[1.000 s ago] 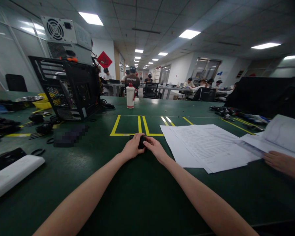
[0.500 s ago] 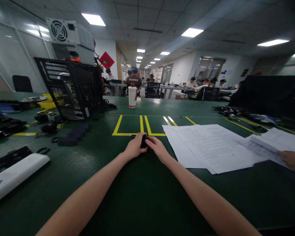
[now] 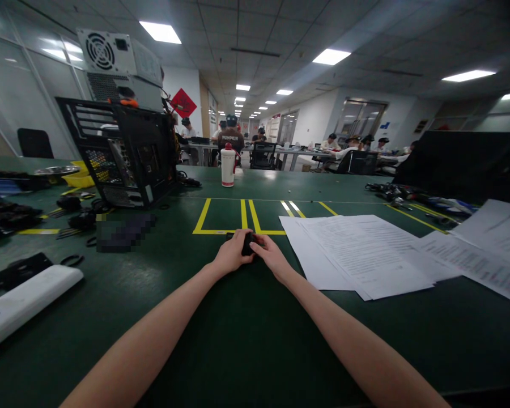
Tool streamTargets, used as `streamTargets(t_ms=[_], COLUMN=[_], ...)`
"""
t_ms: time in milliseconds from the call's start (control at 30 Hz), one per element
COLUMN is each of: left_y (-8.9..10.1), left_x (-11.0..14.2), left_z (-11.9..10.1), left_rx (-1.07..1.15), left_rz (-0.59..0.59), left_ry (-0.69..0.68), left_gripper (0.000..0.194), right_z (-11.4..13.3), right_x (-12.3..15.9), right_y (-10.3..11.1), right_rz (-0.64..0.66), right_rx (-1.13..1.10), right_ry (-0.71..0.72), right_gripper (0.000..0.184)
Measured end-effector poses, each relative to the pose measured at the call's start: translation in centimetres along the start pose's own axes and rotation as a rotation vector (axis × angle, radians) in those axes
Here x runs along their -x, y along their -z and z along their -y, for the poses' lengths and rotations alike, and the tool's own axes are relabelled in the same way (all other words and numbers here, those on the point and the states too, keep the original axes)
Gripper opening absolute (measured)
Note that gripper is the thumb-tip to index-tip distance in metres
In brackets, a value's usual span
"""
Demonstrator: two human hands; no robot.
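Note:
My left hand (image 3: 230, 255) and my right hand (image 3: 271, 254) meet in the middle of the green table (image 3: 238, 340), just short of the yellow taped lines (image 3: 242, 218). Both are closed around a small black object (image 3: 248, 243) held between them; most of it is hidden by the fingers, and I cannot make out what it is. Both forearms stretch forward over the table surface.
A stack of printed papers (image 3: 357, 249) lies right of my hands, more sheets (image 3: 484, 249) farther right. An open black computer case (image 3: 119, 150) with a power supply (image 3: 119, 68) on top stands back left. A white bottle (image 3: 227, 164) is behind. A white bar (image 3: 21, 303) and black parts (image 3: 8, 215) lie left. Several people sit at far desks.
Another person's hand at the right edge has gone from view, and the papers there now lie flat. My hands hold still on the black object.

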State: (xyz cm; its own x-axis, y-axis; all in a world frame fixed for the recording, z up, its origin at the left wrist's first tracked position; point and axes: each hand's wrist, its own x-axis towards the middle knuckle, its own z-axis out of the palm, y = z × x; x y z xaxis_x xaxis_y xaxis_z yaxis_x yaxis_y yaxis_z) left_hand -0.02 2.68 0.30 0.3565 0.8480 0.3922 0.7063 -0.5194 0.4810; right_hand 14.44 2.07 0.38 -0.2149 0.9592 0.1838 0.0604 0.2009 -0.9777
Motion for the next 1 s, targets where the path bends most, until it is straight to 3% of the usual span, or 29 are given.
streamTargets(t_ms=[167,300,400,700,867,1000], left_y=[0.1,0.2,0.1,0.2,0.3,0.3], left_x=[0.0,0.0,0.0,0.0,0.1,0.1], left_z=[0.0,-0.1,-0.1,0.0,-0.1,-0.2], left_rx=[-0.02,-0.016,-0.013,0.003,0.015,0.013], left_rz=[0.018,0.007,0.003,0.009,0.01,0.015], left_ry=[0.004,-0.016,-0.009,-0.017,-0.012,0.001], left_gripper=[0.063,0.056,0.056,0.06,0.057,0.057], right_z=[0.6,0.5,-0.2,-0.2,-0.3,-0.4], right_x=[0.6,0.6,0.0,0.2,-0.1,-0.2], right_y=[0.0,-0.2,-0.2,-0.1,-0.1,0.3], right_rz=[0.083,0.03,-0.007,0.057,0.003,0.052], right_rx=[-0.067,-0.045,-0.033,-0.061,-0.023,-0.039], right_ry=[0.043,0.053,0.048,0.092,0.063,0.003], right_gripper=[0.032,0.023,0.027,0.028,0.027,0.029])
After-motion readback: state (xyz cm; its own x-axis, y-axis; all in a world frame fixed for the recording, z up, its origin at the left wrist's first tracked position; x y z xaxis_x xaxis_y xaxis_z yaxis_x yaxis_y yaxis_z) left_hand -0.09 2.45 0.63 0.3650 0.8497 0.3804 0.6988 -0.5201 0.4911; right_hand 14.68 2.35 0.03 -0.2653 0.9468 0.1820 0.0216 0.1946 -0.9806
